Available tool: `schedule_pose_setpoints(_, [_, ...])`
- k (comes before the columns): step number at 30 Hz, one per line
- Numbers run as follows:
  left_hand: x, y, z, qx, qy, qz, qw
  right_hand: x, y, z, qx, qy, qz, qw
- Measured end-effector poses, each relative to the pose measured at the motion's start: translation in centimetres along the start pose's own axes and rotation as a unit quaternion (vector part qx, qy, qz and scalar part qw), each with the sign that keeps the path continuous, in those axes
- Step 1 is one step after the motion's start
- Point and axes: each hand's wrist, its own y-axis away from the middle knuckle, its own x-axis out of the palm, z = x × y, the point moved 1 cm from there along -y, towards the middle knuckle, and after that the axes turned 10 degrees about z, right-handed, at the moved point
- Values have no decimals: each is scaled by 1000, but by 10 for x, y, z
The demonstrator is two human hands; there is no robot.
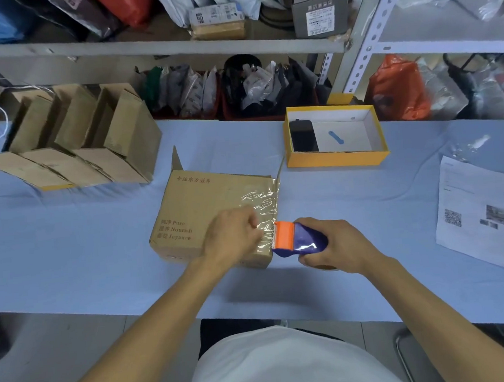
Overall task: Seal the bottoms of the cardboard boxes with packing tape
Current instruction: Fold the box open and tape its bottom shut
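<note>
Gripping the tape dispenser (298, 237) in your right hand (336, 249), you hold its orange blade at the near right edge of the cardboard box (213, 215), mid-table. Your left hand (233, 236) rests curled on the clear tape (264, 208) along that edge. Blue tablecloth (68, 250) lies open left and right; the yellow tray (335, 157) sits behind, finished boxes (75, 144) far left.

My table (69, 265) under pale blue cloth. Behind it, grey metal shelving (363, 52) crammed with plastic-wrapped parcels (194, 92). Pale tiled floor (61, 356) below me. Chair frame (404, 356) at right.
</note>
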Motion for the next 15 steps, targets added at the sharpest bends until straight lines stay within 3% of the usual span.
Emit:
schedule_pose_setpoints(3, [14, 6, 0, 76, 114, 2, 990, -1, 4, -1, -1, -21, 3, 1000])
schedule_pose_setpoints(8, [17, 2, 6, 91, 128, -9, 988, -7, 36, -37, 37, -51, -7, 998])
schedule_pose_setpoints(15, [22, 0, 0, 50, 87, 22, 995, 0, 6, -21, 18, 130, 40, 991])
